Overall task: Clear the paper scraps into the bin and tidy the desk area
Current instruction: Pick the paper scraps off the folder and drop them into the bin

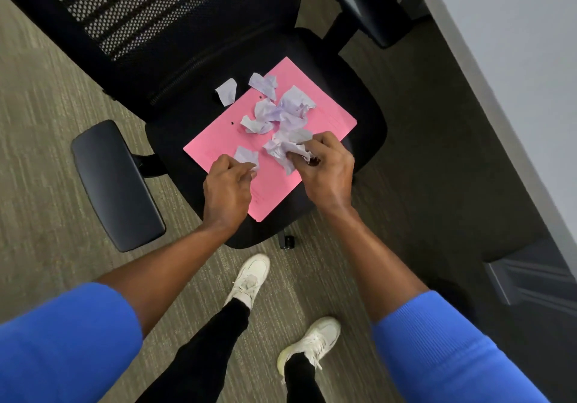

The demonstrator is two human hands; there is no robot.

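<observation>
A pink folder [331, 118] lies flat on the seat of a black office chair [193, 115]. Several crumpled white paper scraps [281, 111] are heaped on the folder, and one torn scrap [226, 91] rests on the seat just off its far-left edge. My right hand [326, 173] is closed around a crumpled paper wad [285, 146] at the folder's near side. My left hand [228, 189] pinches a small flat scrap [246, 154] near the folder's left edge. No bin is in view.
The chair's mesh backrest [150, 12] rises at the top left, with armrests at the left [115, 184] and top right [362, 0]. A grey desk edge [512, 68] runs down the right side. My feet in white shoes [249, 281] stand on carpet.
</observation>
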